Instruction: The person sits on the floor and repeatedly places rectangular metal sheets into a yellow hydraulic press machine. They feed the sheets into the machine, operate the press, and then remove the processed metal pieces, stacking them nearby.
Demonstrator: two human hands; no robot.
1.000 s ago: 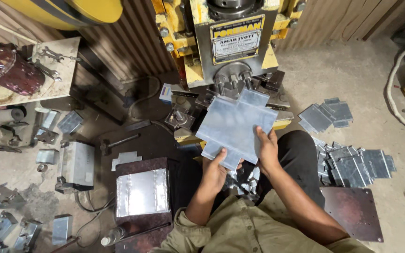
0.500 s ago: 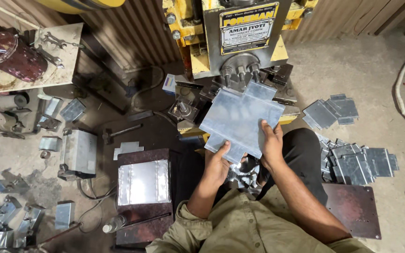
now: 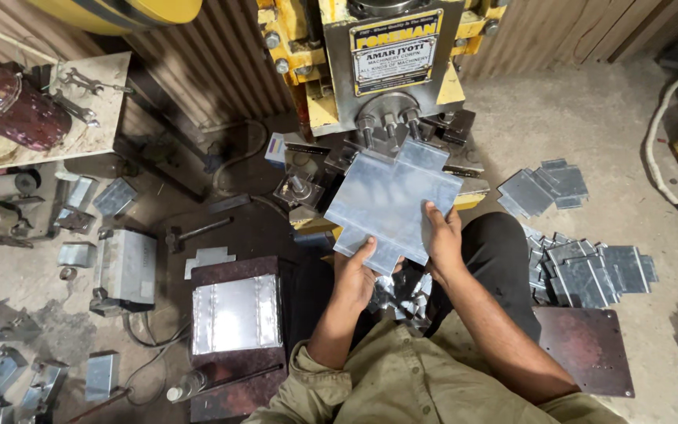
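Both hands have carried the metal sheet (image 3: pixel 392 206) forward: a second ago it hung short of the yellow press (image 3: pixel 386 71), and now its notched far edge sits right at the tooling under the ram. The left hand (image 3: pixel 357 271) pinches the near edge from below, its grip closed on the sheet; the right hand (image 3: pixel 442 239) clamps the near right side, fingers wrapped over the edge. So the blank looks about lined up for pressing. A pile of cut sheets (image 3: pixel 582 267) lies on the floor to the right.
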